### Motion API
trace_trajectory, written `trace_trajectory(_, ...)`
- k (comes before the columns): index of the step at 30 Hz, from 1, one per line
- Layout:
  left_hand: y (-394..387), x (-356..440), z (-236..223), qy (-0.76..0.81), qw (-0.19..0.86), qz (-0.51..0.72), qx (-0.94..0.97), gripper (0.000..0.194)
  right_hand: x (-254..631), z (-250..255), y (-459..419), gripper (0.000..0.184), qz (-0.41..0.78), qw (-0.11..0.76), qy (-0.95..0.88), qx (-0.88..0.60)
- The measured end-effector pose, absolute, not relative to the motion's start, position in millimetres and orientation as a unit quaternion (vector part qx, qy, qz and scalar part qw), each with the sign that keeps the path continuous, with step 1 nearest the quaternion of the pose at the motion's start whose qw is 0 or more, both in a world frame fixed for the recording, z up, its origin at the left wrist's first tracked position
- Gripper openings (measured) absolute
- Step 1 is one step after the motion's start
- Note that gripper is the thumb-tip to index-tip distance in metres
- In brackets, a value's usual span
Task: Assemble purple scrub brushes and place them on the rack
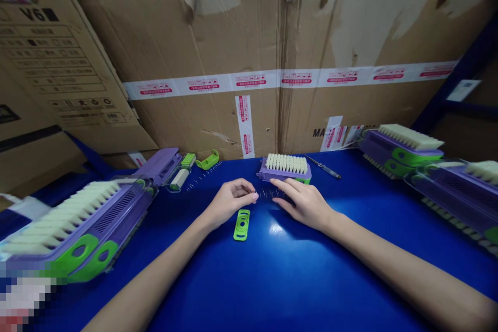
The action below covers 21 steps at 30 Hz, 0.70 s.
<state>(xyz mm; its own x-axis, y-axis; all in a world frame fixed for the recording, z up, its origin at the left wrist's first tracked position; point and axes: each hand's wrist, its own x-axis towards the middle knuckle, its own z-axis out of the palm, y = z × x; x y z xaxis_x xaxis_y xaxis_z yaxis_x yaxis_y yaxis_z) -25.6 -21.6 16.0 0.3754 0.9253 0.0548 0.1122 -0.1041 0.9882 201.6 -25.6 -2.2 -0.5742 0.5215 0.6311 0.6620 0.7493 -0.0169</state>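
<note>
My left hand (232,201) is closed in a pinch at one end of a thin coil spring (266,193). From those fingertips the spring stretches right, just above or on the blue table. Its other end lies by my right hand (305,202), whose thumb and fingers are apart around that end. Just beyond the right fingers sits a purple brush head (288,165) with cream bristles facing up and a green edge. A flat green plate (241,225) with a round hole and slots lies below my left hand.
Stacked purple-and-green brushes stand at the left (93,218) and right (404,150). Toward the back left are a green curved part (208,160), a second spring (202,176) and a green-and-white piece (182,172). A screwdriver (324,167) lies behind. Cardboard (210,124) walls the far edge.
</note>
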Motion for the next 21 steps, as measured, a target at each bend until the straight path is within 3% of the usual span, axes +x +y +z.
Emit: trace_trajectory(21,-18.6,-27.6,10.7,0.405,0.518,0.399,0.639,0.032,202.4,-2.5,-25.5,0.042,-0.099,0.301,-0.885,-0.340)
